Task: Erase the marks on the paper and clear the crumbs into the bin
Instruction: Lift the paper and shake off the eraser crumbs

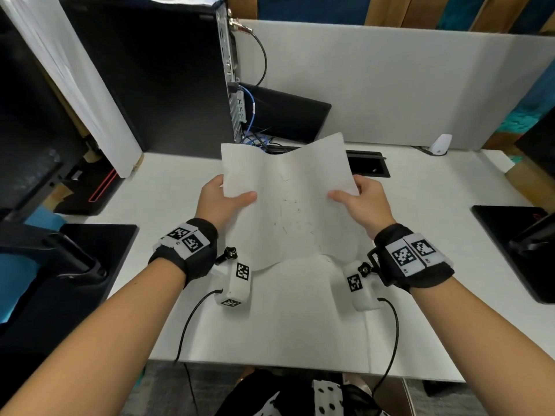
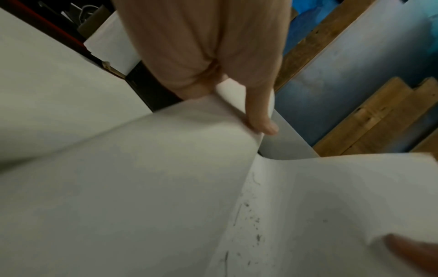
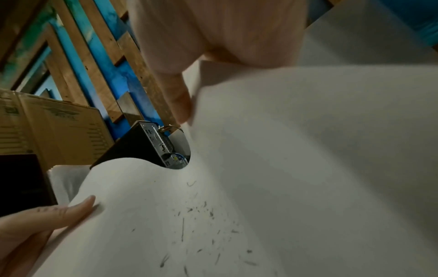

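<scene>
A white sheet of paper (image 1: pixel 288 202) hangs above the white desk, bowed into a trough down its middle. Dark eraser crumbs (image 1: pixel 289 217) lie scattered along that trough, also plain as crumbs (image 2: pixel 251 217) in the left wrist view and crumbs (image 3: pixel 201 230) in the right wrist view. My left hand (image 1: pixel 223 201) pinches the sheet's left edge, thumb on top. My right hand (image 1: pixel 359 198) pinches the right edge the same way. The paper (image 2: pixel 142 187) fills most of both wrist views. No bin or eraser is in view.
A black computer tower (image 1: pixel 156 76) with cables stands at the back left of the desk (image 1: pixel 285 319). A grey partition (image 1: pixel 390 85) closes off the back. Black monitor bases sit at the left (image 1: pixel 99 241) and right (image 1: pixel 516 244). A black cable hatch (image 1: pixel 368 166) lies behind the paper.
</scene>
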`<state>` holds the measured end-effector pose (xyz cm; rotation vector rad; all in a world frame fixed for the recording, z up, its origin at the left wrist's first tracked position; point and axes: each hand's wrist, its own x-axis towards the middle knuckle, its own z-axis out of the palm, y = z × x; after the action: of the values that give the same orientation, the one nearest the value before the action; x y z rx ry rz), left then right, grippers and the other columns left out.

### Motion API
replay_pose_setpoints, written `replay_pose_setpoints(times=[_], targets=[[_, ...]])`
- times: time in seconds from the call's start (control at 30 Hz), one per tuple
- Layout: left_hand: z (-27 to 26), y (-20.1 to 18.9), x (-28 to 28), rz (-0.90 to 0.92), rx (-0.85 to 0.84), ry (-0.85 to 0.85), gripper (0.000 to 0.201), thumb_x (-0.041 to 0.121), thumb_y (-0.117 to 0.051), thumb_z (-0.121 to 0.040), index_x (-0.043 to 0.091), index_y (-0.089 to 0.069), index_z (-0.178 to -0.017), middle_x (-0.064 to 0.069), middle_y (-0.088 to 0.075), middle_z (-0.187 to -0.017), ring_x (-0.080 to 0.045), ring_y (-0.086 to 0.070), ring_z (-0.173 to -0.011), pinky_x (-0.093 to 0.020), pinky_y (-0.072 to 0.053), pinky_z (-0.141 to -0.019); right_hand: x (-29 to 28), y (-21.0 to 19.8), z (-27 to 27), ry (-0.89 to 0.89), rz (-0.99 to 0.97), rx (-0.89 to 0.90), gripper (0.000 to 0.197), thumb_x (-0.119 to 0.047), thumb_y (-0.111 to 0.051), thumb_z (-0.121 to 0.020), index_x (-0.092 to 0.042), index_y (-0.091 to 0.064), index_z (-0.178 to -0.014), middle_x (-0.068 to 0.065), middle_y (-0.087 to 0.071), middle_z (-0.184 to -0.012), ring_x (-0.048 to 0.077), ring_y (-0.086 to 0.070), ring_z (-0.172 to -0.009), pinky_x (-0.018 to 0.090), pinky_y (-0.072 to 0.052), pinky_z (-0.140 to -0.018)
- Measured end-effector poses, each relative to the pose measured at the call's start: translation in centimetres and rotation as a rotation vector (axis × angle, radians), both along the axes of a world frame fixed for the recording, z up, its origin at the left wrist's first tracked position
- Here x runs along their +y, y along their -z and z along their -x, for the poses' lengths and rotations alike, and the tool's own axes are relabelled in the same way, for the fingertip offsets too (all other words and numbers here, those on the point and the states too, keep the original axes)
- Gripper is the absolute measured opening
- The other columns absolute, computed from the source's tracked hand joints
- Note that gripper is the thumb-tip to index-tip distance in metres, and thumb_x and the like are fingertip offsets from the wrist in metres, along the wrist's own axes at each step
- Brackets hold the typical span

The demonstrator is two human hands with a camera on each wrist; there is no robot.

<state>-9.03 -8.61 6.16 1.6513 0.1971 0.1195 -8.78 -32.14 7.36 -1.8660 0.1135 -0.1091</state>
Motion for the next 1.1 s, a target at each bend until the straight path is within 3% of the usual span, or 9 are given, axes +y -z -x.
replay_pose_setpoints(times=[0.13,0.27,0.37,0.43,0.57,0.67,0.9,1.0,1.1], targets=[[0.9,0.0,-0.1,0.035,-0.04,-0.008,0.028,0.0,-0.072,-0.077,0.009,-0.06,-0.101,0.007,-0.067,-0.085,0.008,-0.065,-0.06,-0.006,-0.048,-0.054,-0.3,0.0,1.0,0.002,-0.079,-0.069,0.018,-0.001,-0.065,-0.079,-0.017,-0.064,-0.087,-0.004,-0.067,-0.086,0.014,-0.064,-0.08,0.025,-0.052,-0.074],[1.4,0.2,0.1,0.084,-0.042,-0.103,0.023,0.01,-0.073,-0.078,0.012,-0.063,-0.099,0.007,-0.066,-0.085,-0.004,-0.065,-0.071,-0.01,-0.051,-0.056,-0.7,0.4,2.0,0.043,-0.108,-0.165,0.032,0.009,-0.06,-0.077,-0.022,-0.059,-0.071,-0.007,-0.062,-0.073,-0.005,-0.059,-0.057,0.012,-0.048,-0.056],[1.9,0.4,0.0,0.152,-0.051,-0.157,0.019,0.011,-0.07,-0.081,0.014,-0.061,-0.097,0.008,-0.065,-0.086,-0.005,-0.062,-0.075,-0.008,-0.049,-0.054,-0.9,1.1,2.6,0.06,-0.127,-0.178,0.033,0.012,-0.058,-0.077,-0.021,-0.058,-0.07,-0.006,-0.06,-0.071,-0.007,-0.058,-0.055,0.009,-0.045,-0.051],[2.3,0.6,-0.1,0.132,-0.047,-0.161,0.021,0.011,-0.07,-0.081,0.013,-0.061,-0.1,0.007,-0.065,-0.087,-0.005,-0.062,-0.075,-0.008,-0.05,-0.055,-1.1,1.7,2.9,0.056,-0.139,-0.138,0.031,0.01,-0.059,-0.077,-0.021,-0.059,-0.075,-0.005,-0.062,-0.076,-0.004,-0.061,-0.061,0.008,-0.045,-0.052],[2.6,1.3,0.0,0.076,-0.029,-0.189,0.025,0.012,-0.073,-0.079,0.014,-0.063,-0.101,-0.003,-0.066,-0.098,-0.018,-0.063,-0.088,-0.026,-0.05,-0.077,-1.3,2.3,3.1,0.093,-0.159,-0.104,0.024,0.008,-0.061,-0.077,-0.016,-0.06,-0.081,-0.005,-0.063,-0.078,0.006,-0.06,-0.071,0.007,-0.046,-0.051],[2.7,1.5,-0.1,0.045,-0.015,-0.208,0.025,0.014,-0.073,-0.079,0.013,-0.064,-0.102,-0.006,-0.067,-0.102,-0.022,-0.063,-0.093,-0.031,-0.049,-0.085,-1.5,2.5,3.3,0.102,-0.156,-0.102,0.024,0.008,-0.062,-0.077,-0.016,-0.06,-0.079,-0.005,-0.063,-0.077,0.007,-0.06,-0.07,0.008,-0.047,-0.051],[3.1,1.5,-0.7,-0.017,0.015,-0.191,0.032,0.012,-0.072,-0.08,0.003,-0.064,-0.11,-0.007,-0.066,-0.102,-0.021,-0.062,-0.092,-0.019,-0.048,-0.073,-1.7,2.9,2.8,0.109,-0.066,-0.106,0.019,0.003,-0.064,-0.077,-0.016,-0.062,-0.078,-0.004,-0.064,-0.076,0.01,-0.061,-0.068,0.013,-0.05,-0.056],[2.8,1.5,-0.5,-0.032,0.013,-0.283,0.038,0.013,-0.072,-0.08,-0.001,-0.061,-0.114,-0.012,-0.065,-0.111,-0.022,-0.061,-0.101,-0.021,-0.042,-0.082,-2.3,2.7,2.1,0.209,-0.021,-0.138,0.01,0.0,-0.065,-0.078,-0.008,-0.062,-0.082,0.007,-0.067,-0.084,0.005,-0.058,-0.066,0.006,-0.047,-0.054],[2.1,0.5,0.2,-0.057,0.006,-0.404,0.044,0.022,-0.072,-0.081,-0.005,-0.059,-0.113,-0.013,-0.062,-0.109,-0.024,-0.058,-0.101,-0.021,-0.039,-0.081,-3.2,2.1,1.0,0.328,-0.054,-0.192,0.015,-0.002,-0.067,-0.077,0.002,-0.065,-0.092,0.017,-0.069,-0.093,0.015,-0.06,-0.074,0.007,-0.047,-0.057]])
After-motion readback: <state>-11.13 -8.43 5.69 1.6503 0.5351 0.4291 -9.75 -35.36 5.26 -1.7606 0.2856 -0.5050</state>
